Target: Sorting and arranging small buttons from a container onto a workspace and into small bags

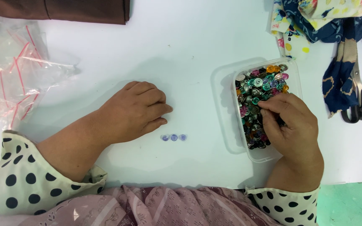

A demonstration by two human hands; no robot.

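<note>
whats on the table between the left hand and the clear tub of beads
In the head view, three small purple beads lie in a row just right of the left hand. From them to the clear tub, the white table is bare.

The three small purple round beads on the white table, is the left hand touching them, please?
Apart: the head view shows white table between the left hand and the beads.

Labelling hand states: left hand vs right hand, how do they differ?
The left hand rests on the white table, fingers curled, holding nothing visible; the right hand reaches into the clear plastic tub of mixed coloured gems. The left hand lies beside three purple gems; the right hand's fingertips pinch among the tub's pile. Both wear polka-dot sleeves.
</note>
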